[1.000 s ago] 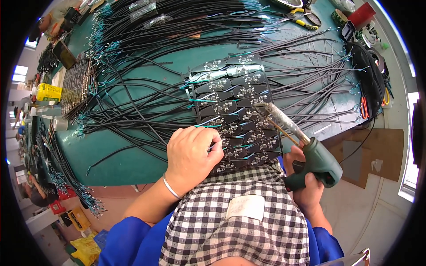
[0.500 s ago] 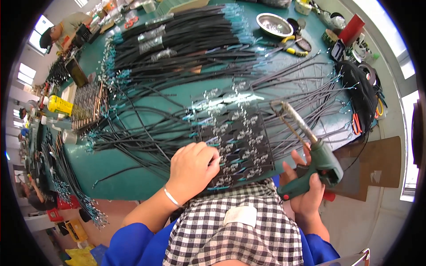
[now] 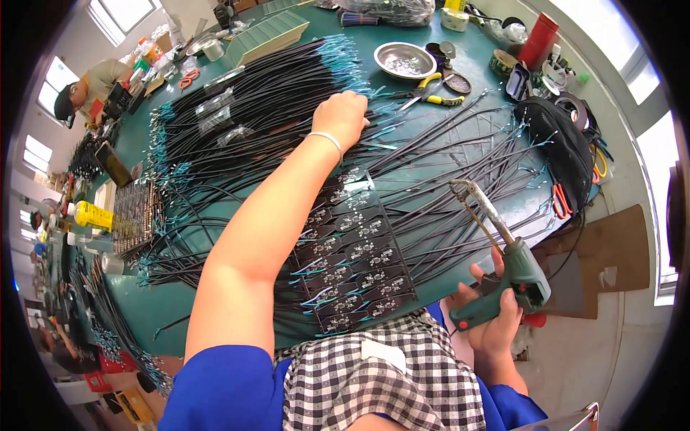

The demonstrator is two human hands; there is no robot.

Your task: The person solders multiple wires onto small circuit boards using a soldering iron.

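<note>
My left hand [image 3: 341,118] is stretched far forward over the blue-tipped ends of a stack of black cables [image 3: 266,90]. Its fingers are curled down; whatever they pinch is hidden under the hand. On the right, my right hand [image 3: 499,320] grips a green soldering gun [image 3: 517,276] by its handle, the bent metal tip pointing up and left. Between my arms lies a panel of black circuit boards [image 3: 370,262], with thin cables with blue wire ends spreading from both its sides.
Behind are a metal bowl [image 3: 405,60], yellow-handled pliers [image 3: 435,93] and a red cylinder [image 3: 537,42]. A black bag [image 3: 557,136] and orange-handled scissors [image 3: 560,201] lie at right. A yellow bottle [image 3: 93,215] stands left; another person [image 3: 100,79] sits at far left.
My left hand has left the circuit-board panel and reached forward to the cable stack. My right hand still holds the soldering gun in nearly the same place. The view has shifted somewhat.
</note>
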